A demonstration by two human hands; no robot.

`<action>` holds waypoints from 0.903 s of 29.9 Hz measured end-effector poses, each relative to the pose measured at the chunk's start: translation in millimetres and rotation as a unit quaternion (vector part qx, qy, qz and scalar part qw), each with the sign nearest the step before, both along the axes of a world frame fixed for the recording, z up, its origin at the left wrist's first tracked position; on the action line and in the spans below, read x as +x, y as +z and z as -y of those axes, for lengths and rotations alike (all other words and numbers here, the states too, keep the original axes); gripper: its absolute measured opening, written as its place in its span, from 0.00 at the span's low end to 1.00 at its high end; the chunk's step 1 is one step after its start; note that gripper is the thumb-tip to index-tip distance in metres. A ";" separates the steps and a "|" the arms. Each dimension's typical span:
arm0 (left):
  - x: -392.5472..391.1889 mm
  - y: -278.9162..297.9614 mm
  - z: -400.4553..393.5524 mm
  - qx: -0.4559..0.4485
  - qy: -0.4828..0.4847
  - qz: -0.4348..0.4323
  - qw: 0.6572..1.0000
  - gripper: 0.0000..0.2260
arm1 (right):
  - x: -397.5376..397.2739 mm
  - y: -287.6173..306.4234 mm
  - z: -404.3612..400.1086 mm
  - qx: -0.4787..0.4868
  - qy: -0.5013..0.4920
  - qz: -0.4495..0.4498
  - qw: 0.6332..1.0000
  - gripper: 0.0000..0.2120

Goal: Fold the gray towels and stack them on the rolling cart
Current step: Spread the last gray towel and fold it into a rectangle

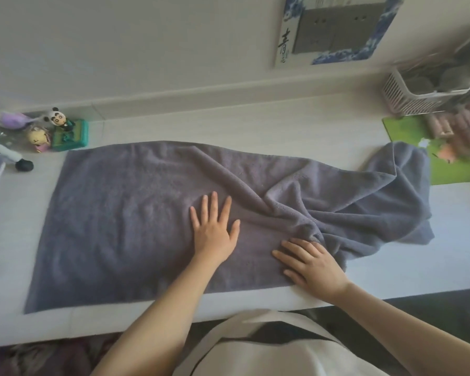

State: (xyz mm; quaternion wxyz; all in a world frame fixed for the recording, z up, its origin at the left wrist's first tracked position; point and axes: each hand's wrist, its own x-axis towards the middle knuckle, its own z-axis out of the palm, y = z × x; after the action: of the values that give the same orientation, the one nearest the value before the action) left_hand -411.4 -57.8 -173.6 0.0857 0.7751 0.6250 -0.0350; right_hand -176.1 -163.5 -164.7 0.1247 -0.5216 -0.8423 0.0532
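Both hands lie flat with fingers spread on the gray towel (125, 221) across the desk (282, 131): left hand (215, 232) mid-frame, right hand (310, 264) beside bunched folds. Best sweep rightward, flattening creases before folding.

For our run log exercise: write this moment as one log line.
stage: flattening | left hand: flat on gray towel | right hand: by bunched folds | fold: not begun

The character 青 stands in black on the blue-bordered wall picture (334, 28)
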 end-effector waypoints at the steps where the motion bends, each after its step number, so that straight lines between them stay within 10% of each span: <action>1: 3.6 1.6 -0.2 -0.002 0.009 0.016 1.000 0.32 | -2.2 2.5 -0.8 0.012 0.001 -0.020 1.000 0.19; 6: 21.0 7.1 2.7 0.007 0.008 0.057 0.998 0.31 | -23.0 28.9 -37.5 0.109 -0.067 -0.096 0.987 0.16; 13: 9.7 -1.8 2.8 0.013 0.032 -0.016 0.999 0.29 | 14.6 9.2 -74.8 -0.122 -0.172 0.054 0.976 0.31; 27: 32.7 -0.8 -37.2 -0.005 0.082 0.010 0.997 0.32 | 50.6 2.3 -125.8 -0.141 -0.201 0.029 0.969 0.32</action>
State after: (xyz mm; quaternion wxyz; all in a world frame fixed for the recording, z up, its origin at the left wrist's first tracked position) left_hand -378.7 -20.6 -174.4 0.0980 0.7213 0.6853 -0.0235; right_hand -125.5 -37.7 -162.4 0.0334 -0.6941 -0.7073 0.1297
